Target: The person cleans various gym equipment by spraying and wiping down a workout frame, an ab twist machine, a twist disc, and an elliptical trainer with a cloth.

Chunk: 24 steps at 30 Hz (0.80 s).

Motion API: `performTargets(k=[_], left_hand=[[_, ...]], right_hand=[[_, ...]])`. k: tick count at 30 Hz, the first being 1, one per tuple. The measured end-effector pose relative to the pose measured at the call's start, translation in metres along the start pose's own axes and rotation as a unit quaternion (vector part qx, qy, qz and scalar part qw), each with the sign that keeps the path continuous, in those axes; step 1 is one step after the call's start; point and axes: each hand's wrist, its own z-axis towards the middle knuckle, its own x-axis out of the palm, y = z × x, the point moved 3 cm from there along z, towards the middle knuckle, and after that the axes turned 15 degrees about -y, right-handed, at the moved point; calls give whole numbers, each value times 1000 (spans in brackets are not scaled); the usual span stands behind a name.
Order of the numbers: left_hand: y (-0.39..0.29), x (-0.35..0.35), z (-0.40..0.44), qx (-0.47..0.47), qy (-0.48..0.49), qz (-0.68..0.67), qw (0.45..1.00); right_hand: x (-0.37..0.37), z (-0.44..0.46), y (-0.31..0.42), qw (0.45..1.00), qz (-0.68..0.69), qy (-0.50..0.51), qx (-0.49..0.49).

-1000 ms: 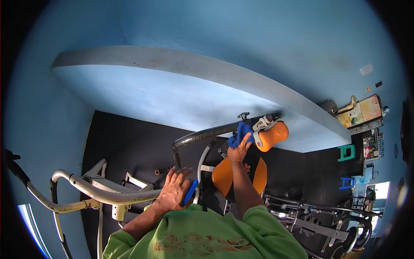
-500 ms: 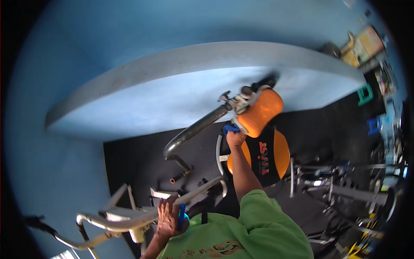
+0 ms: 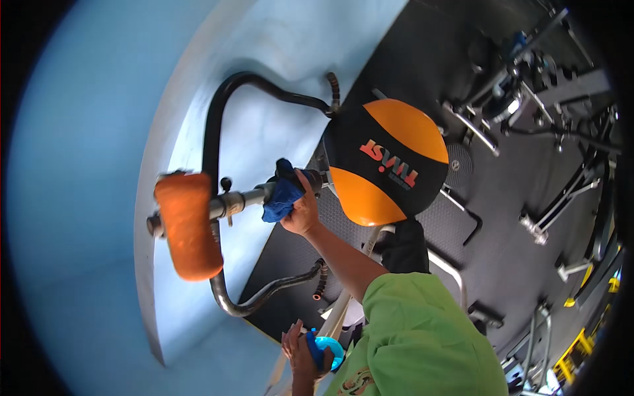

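Note:
My right hand (image 3: 304,210) is closed on a blue cloth (image 3: 283,194), which is pressed around the metal post (image 3: 247,200) of an exercise machine. At the post's left end is an orange foam pad (image 3: 190,228). A dark curved handlebar (image 3: 214,132) with ribbed grips crosses the post. Just right of the cloth sits an orange and black seat (image 3: 389,165) with lettering on it. Lower down, my left hand (image 3: 300,353) grips a turquoise bottle (image 3: 330,352) with a blue top, some fingers extended; the palm hides part of it.
A pale blue wall (image 3: 72,198) with a protruding ledge (image 3: 158,152) stands close on the left. Gym machines with metal frames (image 3: 541,105) fill the right side over a black rubber floor (image 3: 422,59). A pale bar (image 3: 340,307) runs below my right forearm.
My view has turned, and the machine appears rotated. My right hand with the cloth has moved from beside the orange pad to the post near the seat. The left hand still has the bottle.

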Motion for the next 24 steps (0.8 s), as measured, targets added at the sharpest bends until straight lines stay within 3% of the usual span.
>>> performTargets(k=[1, 2, 4, 9, 11, 13, 16, 18, 19, 21, 22, 24], left_hand=[[-3, 0, 4, 10, 11, 7, 1000], [-5, 2, 6, 8, 21, 4, 1000], [-13, 2, 17, 5, 31, -4, 999], [-32, 8, 45, 5, 57, -14, 998], [-41, 9, 57, 21, 50, -30, 998], [-47, 6, 67, 45, 38, -41, 997], [-62, 3, 84, 89, 12, -88, 992], [-80, 1, 96, 133, 26, -80, 988], [-90, 3, 102, 151, 26, -89, 984], [-117, 13, 115, 283, 40, -91, 954], [-130, 16, 123, 296, 39, -96, 950], [-162, 25, 126, 352, 145, -141, 914]], right_hand=[[-7, -4, -3, 999, 38, -24, 30], [-9, -34, -22, 987, 33, -72, 142], [-26, -52, -53, 941, 31, -9, 337], [-63, -35, -53, 943, -106, 86, 302], [-80, -37, -40, 952, -46, 118, 277], [-109, -41, -25, 911, -20, 129, 390], [-169, -16, 0, 917, -37, 165, 362], [-217, 8, 41, 873, 84, 261, 404], [-244, 25, 62, 881, 75, 246, 397], [-288, 58, 106, 887, 91, 354, 283], [-308, 66, 120, 893, 83, 343, 279], [-347, 79, 148, 940, 36, 296, 165]])
